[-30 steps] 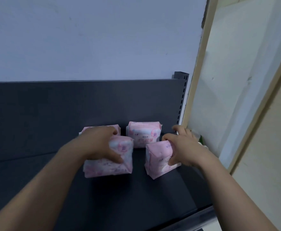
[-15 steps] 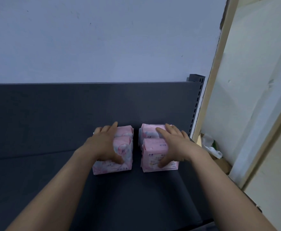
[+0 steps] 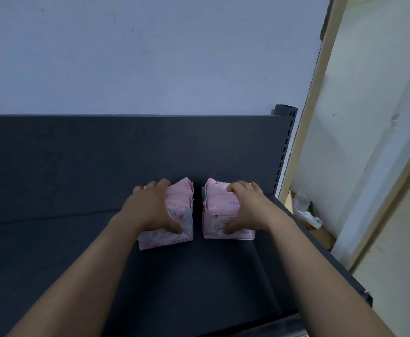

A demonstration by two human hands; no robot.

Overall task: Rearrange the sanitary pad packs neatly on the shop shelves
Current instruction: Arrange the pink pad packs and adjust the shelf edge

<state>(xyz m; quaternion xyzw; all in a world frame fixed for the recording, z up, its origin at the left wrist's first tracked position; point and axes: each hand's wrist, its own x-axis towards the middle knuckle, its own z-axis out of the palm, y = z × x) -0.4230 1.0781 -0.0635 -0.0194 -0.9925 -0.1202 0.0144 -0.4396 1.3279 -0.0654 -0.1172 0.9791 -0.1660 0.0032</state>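
Observation:
Several pink sanitary pad packs stand in two short rows on the dark grey shelf (image 3: 199, 283), close to its back panel. My left hand (image 3: 151, 209) lies over the left row; its thumb curls down the front of the front left pack (image 3: 175, 235) and its fingers reach past the rear left pack (image 3: 183, 188). My right hand (image 3: 247, 206) covers the right row the same way, thumb on the face of the front right pack (image 3: 217, 222), fingers over the rear right pack (image 3: 215, 187). A narrow gap separates the two rows.
The shelf's back panel (image 3: 102, 161) rises behind the packs, with a slotted upright post (image 3: 284, 152) at its right end. Right of the shelf stands a pale wall with a wooden frame (image 3: 318, 98). Cardboard and crumpled plastic (image 3: 306, 212) lie on the floor below it.
The front packs have been pushed back against the rear ones and squared up into two straight rows. Both hands have shifted from the fronts to over the tops. The camera has turned slightly left.

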